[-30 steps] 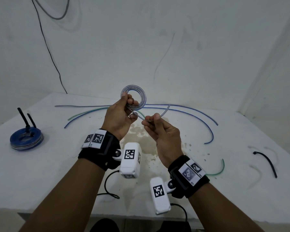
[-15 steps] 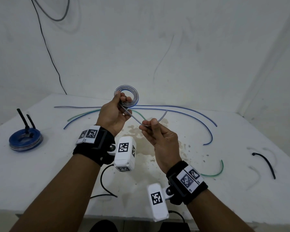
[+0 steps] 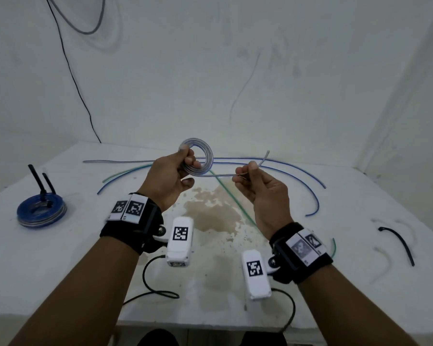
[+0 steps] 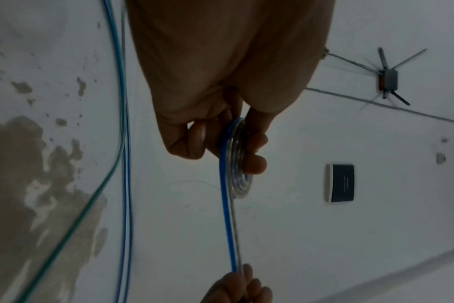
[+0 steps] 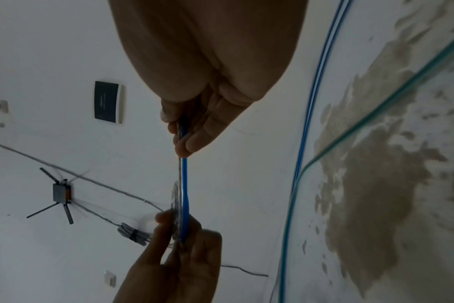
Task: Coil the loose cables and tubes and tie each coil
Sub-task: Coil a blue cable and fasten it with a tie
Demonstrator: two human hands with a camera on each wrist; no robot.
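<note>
My left hand (image 3: 178,171) grips a small coil of clear tube (image 3: 205,156) above the middle of the table, thumb and fingers pinching its turns (image 4: 236,164). A straight tail of the tube (image 3: 223,175) runs right to my right hand (image 3: 250,174), which pinches it near the free end; the tip (image 3: 266,154) sticks up past the thumb. In the wrist views the tail (image 5: 183,180) looks clear with a blue edge. Loose blue tubes (image 3: 298,168), a green tube (image 3: 233,198) and a clear tube (image 3: 115,161) lie on the table behind and under my hands.
A tied blue and clear coil (image 3: 41,213) with black tie ends sits at the table's left. A black cable tie (image 3: 398,242) and faint clear ties lie at the right. The white table (image 3: 60,258) has a brown stain in the middle. Walls close behind and right.
My hands have moved apart: the right hand slid right along the tube, drawing the tail out straight. The left hand kept its grip and the coil stayed much where it was.
</note>
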